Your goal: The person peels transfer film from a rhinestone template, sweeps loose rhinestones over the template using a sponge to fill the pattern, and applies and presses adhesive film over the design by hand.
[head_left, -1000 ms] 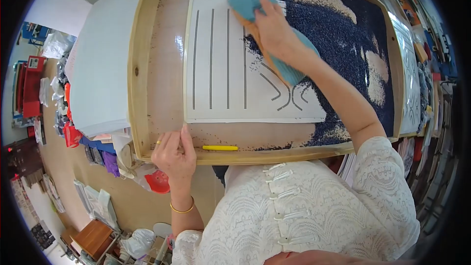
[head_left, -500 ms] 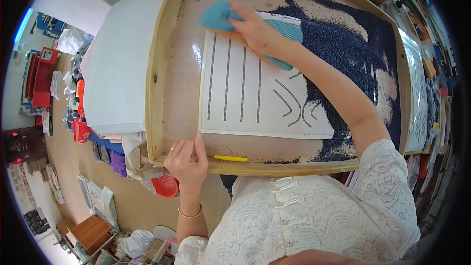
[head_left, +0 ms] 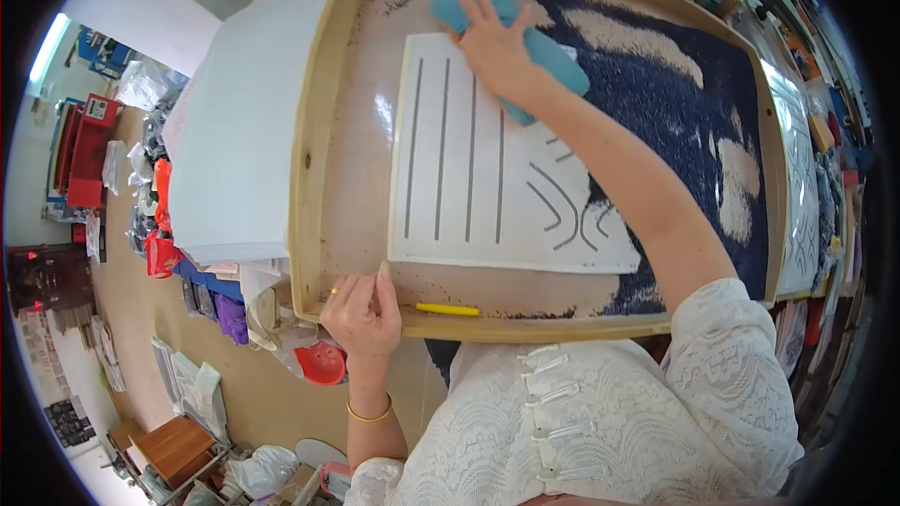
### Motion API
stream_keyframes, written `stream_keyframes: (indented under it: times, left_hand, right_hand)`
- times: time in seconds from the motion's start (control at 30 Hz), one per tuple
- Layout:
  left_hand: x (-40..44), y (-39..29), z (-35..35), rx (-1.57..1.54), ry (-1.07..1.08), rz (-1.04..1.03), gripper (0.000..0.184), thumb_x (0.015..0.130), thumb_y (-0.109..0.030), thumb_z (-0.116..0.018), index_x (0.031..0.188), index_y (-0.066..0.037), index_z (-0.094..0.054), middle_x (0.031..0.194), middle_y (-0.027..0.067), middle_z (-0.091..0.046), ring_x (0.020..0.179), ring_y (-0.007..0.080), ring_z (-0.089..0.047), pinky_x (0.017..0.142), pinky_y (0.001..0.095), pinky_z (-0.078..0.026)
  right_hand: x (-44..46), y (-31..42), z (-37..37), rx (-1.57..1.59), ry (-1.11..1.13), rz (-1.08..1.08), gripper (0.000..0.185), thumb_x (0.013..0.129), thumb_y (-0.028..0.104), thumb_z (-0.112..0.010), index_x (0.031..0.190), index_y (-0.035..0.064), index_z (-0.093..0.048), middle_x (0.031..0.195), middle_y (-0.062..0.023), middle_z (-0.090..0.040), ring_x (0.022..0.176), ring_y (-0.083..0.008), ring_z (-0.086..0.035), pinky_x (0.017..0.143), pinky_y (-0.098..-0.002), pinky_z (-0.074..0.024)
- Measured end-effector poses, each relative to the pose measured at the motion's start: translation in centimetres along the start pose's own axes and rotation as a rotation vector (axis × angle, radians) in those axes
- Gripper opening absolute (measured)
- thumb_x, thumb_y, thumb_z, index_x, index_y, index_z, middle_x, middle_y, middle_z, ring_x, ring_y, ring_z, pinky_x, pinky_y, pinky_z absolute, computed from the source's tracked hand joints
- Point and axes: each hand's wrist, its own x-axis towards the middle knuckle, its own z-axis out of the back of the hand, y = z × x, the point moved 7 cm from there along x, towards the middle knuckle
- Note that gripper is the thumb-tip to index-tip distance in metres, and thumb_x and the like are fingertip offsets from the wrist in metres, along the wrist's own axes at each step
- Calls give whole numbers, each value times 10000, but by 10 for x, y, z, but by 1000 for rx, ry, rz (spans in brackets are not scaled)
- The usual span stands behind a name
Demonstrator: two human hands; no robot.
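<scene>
My right hand presses on a blue cloth, fingers spread over it, at the far edge of a white sheet with dark printed lines. The sheet lies in a shallow wooden-framed tray. Dark navy grains cover much of the tray's right side, partly under my right forearm. My left hand is closed over the near-left rim, its thumb tip at the sheet's corner; whatever its curled fingers hold is hidden. Beside it lies a yellow pen-like stick.
A stack of large white sheets stands left of the tray. Past the right rim lies another patterned sheet. A red bowl-like item is below the near-left corner. Shelves and bags line the floor at left.
My right hand and the cloth have moved right and slightly up, off the sheet's far-left corner. My left hand stays at the rim. The whole view has shifted slightly.
</scene>
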Motion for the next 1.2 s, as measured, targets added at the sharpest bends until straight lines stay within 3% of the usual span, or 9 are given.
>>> stream_keyframes:
  times: [0.1, 0.3, 0.4, 0.57, 0.67, 0.77, 0.9, 1.0, 1.2]
  left_hand:
    - [-3, -1, -1, 7, 29, 15, 281, 928, -34, -677, 666, 14, -587, 571, 91, -507, 497, 213, -408, 483, 345, -308]
    - [-4, -1, -3, -5, 29, 57, 249, 947, -55, -670, 712, 17, -636, 586, 80, -523, 506, 180, -413, 489, 335, -311]
    - [-5, 1, -3, 19, 27, 42, 270, 922, -32, -686, 674, -1, -583, 567, 74, -488, 493, 214, -405, 480, 349, -309]
    - [-6, 0, -3, -7, -4, 1, 321, 923, -27, -689, 645, -10, -530, 557, 70, -443, 490, 220, -381, 477, 360, -286]
    - [-8, 0, -2, -3, 12, -5, 319, 933, -33, -682, 650, -6, -538, 564, 72, -456, 499, 208, -390, 480, 356, -290]
    - [-8, -1, -2, -7, 29, -3, 291, 940, -38, -680, 671, 2, -576, 571, 67, -483, 509, 197, -396, 485, 349, -298]
    - [-8, -1, -4, -30, 67, 40, 224, 971, -81, -664, 775, 28, -678, 630, 72, -589, 543, 167, -455, 520, 327, -347]
    - [-7, 1, -4, -17, 88, 52, 227, 987, -108, -658, 822, 36, -715, 655, 73, -632, 554, 153, -482, 536, 317, -367]
    - [-8, 0, -5, -34, 52, 38, 228, 989, -120, -661, 833, 34, -722, 655, 68, -636, 552, 146, -485, 533, 310, -363]
  right_hand:
    - [-31, -36, 14, -21, 336, -165, 238, 877, 80, -700, 1099, -5, -725, 1683, -166, -123, 1475, -412, -276, 931, -811, -420]
    - [-87, -15, 55, 399, 103, -95, 204, 957, 64, -550, 1044, -99, -637, 1676, -175, -154, 1392, -398, -385, 1004, -662, -440]
    - [-94, 20, 49, 110, 94, 1, 380, 991, 253, -608, 1106, -104, -665, 1660, -140, -199, 1414, -357, -353, 997, -650, -443]
    - [-79, -48, 30, -164, 100, -289, 406, 1029, 176, -530, 1302, -124, -556, 1681, -143, -154, 1449, -345, -338, 1079, -575, -403]
    - [-98, -95, 31, -19, 48, -384, 375, 978, 225, -582, 1199, -74, -628, 1638, -251, -198, 1501, -454, -245, 1065, -731, -363]
    - [-136, -125, 49, -84, 197, -542, 392, 982, 229, -566, 1190, -100, -610, 1635, -262, -193, 1473, -467, -281, 1069, -684, -393]
    - [-199, -129, 86, -23, 371, -507, 385, 961, 200, -579, 1172, -121, -586, 1621, -288, -208, 1385, -467, -395, 1050, -556, -458]
    - [-233, -102, 104, -7, 225, -274, 381, 1020, 107, -513, 1311, -136, -541, 1674, -178, -150, 1411, -371, -373, 1119, -494, -395]
    - [-237, -20, 136, 280, 221, -257, 410, 963, -10, -495, 1349, -148, -502, 1659, -235, -152, 1319, -405, -424, 1136, -451, -382]
